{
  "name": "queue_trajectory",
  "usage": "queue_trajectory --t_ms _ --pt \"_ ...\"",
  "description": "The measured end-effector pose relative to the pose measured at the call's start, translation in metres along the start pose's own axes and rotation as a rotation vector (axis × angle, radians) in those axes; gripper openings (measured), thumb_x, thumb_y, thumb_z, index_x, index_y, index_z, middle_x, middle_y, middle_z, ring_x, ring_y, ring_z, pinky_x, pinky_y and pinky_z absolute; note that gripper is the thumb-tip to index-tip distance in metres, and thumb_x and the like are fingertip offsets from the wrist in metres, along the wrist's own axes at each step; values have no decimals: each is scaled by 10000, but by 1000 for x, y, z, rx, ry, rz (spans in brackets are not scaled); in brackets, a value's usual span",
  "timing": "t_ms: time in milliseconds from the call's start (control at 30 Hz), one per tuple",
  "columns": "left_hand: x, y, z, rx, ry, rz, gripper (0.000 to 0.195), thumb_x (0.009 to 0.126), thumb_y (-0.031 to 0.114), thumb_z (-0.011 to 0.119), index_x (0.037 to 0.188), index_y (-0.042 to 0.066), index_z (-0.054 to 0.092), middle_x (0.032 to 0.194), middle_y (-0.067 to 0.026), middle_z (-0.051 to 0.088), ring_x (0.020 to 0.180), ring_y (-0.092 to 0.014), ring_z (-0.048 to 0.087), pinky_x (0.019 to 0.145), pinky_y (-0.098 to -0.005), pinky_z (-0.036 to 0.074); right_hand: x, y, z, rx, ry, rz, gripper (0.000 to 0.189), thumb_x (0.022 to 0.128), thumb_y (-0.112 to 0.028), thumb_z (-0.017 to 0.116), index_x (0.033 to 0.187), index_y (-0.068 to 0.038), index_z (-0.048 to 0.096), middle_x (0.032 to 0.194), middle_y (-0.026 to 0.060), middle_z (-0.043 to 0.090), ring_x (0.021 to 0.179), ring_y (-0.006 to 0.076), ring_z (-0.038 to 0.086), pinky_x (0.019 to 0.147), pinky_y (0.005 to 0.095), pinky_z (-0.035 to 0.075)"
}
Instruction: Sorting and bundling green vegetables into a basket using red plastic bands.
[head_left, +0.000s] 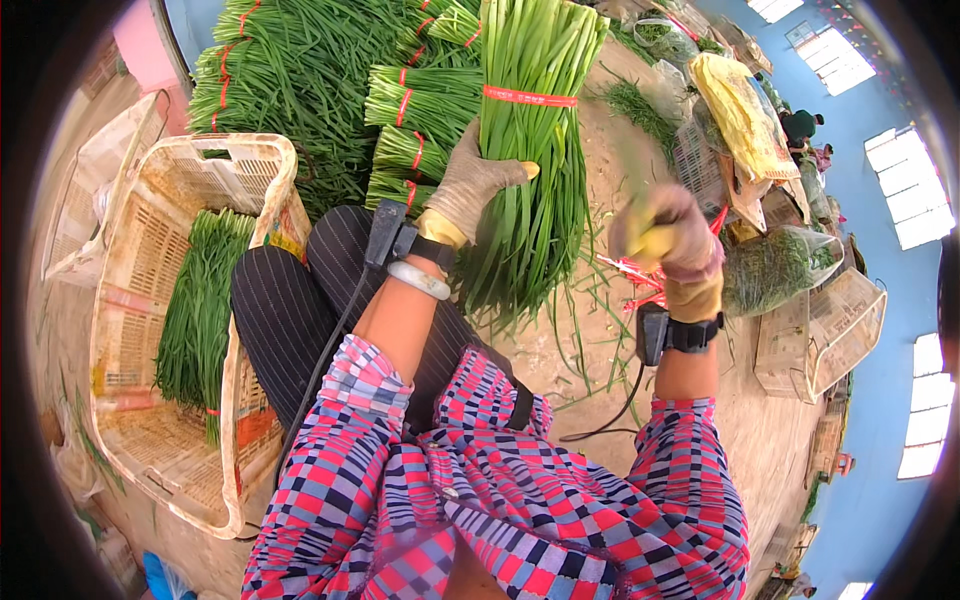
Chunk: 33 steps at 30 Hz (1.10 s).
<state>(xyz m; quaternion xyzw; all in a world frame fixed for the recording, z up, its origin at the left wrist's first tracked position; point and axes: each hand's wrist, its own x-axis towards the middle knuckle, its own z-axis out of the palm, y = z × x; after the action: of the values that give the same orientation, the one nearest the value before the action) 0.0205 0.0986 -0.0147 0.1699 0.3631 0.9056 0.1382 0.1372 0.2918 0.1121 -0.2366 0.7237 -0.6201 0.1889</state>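
Observation:
My left hand (480, 184), in a worn knit glove, grips a thick bundle of garlic chives (536, 172) from its left side, the thumb across the front. A red printed tape (531, 97) binds the bundle near its pale cut ends, which point up and away from me. The dark leaf tips hang down over my knee. To the right of the bundle, apart from it, is my right hand (667, 232), also gloved and blurred by motion. Its fingers are curled, and a faint green blur shows above them; whether they hold a leaf is unclear.
Several tied chive bundles (300, 97) are stacked ahead. A plastic crate (112, 337) on my left holds more chives (206, 307). Red tape strips (637, 281) and loose leaves lie on the floor. Bagged greens (780, 266) and another crate (817, 337) stand right; people (802, 129) are farther off.

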Motion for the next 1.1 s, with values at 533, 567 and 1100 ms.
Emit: queue_trajectory --t_ms 533,567,1100 --pt "5 -2 -5 22 28 -11 792 663 -60 754 1334 -20 335 1057 -141 612 890 -219 632 780 -322 546 40 22 -2 5 725 79 207 798 -176 653 865 16 616 635 33 563 548 113 521 531 227 412" --pt "4 -3 -5 20 30 -13 792 663 -60 754 1334 -20 335 1057 -141 612 890 -219 632 780 -322 546 39 21 -1 4 724 83 207 798 -176 653 865 16 616 635 33 563 548 113 521 531 227 412" --pt "5 -2 -4 -62 92 -46 680 649 -66 765 1236 -28 424 999 -105 619 861 -186 620 784 -303 529 0 18 -4 -84 384 -269 811 688 -659 622 1038 71 564 1049 128 605 804 188 589 725 373 479"
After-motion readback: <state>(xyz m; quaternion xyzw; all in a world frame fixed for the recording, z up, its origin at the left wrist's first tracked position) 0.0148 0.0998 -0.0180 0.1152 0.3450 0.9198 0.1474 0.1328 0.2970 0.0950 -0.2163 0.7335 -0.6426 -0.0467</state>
